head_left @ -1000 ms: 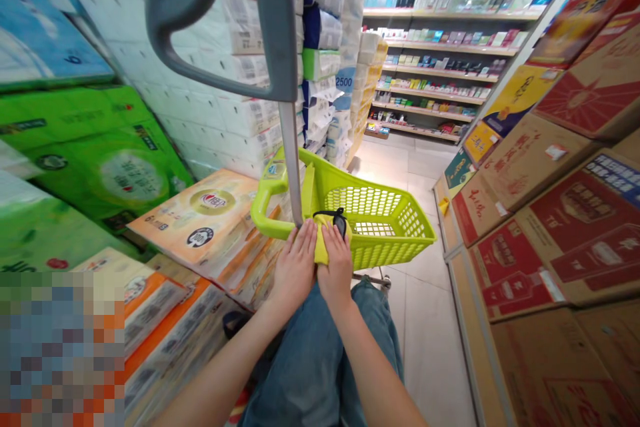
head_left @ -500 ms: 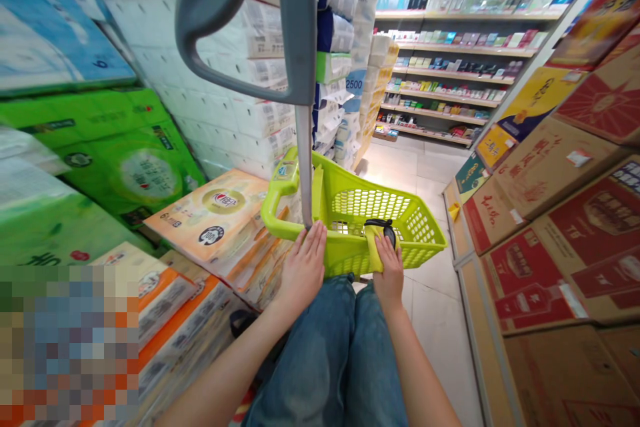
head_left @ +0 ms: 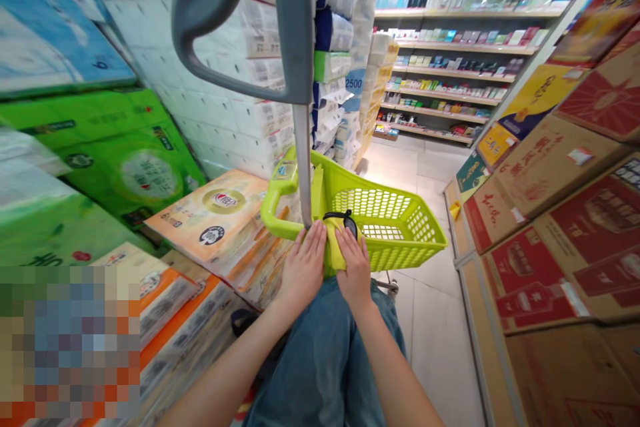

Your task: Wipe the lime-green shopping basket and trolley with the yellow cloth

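A lime green shopping basket (head_left: 400, 230) on wheels stands in the aisle right in front of my knees. Its grey pull handle (head_left: 250, 20) rises on a metal rod (head_left: 302, 160) up past the camera. My left hand (head_left: 301, 265) lies flat on the basket's near rim at the foot of the rod, fingers stretched out. My right hand (head_left: 354, 263) rests beside it, fingers extended over a yellow-green cloth with a black strap (head_left: 340, 233) draped over the rim. Both hands press against the near edge.
Stacked tissue packs in green (head_left: 125, 167), orange (head_left: 215, 213) and white (head_left: 240, 113) line the left side. Red and brown cartons (head_left: 555, 213) fill the right side. A tiled floor aisle (head_left: 415, 167) runs ahead to shelves of goods (head_left: 440, 87). My blue jeans (head_left: 320, 360) are below.
My right hand has slid left along the near rim, back beside my left hand, bringing the cloth with it. The left hand stays at the rod's base.
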`<action>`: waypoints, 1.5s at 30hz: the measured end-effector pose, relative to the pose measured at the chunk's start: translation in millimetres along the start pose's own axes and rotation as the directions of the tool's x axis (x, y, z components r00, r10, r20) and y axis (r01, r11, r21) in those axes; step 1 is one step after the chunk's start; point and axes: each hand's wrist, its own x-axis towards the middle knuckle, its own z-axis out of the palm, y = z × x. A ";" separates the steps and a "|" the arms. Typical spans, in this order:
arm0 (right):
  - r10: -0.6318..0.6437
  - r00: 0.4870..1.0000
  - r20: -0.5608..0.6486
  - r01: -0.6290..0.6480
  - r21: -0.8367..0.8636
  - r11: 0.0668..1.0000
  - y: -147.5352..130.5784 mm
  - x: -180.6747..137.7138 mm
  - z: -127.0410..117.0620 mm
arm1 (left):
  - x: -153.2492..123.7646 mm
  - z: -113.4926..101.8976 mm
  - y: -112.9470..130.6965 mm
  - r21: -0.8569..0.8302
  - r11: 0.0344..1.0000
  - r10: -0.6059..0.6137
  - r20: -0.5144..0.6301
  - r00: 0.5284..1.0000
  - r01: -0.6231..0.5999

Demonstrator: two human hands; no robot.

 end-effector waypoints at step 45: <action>0.063 0.998 -0.018 -0.063 0.048 0.997 -11.2 4.5 3.0 | -0.9 3.7 -2.7 -0.029 0.999 0.013 -0.011 1.000 -0.013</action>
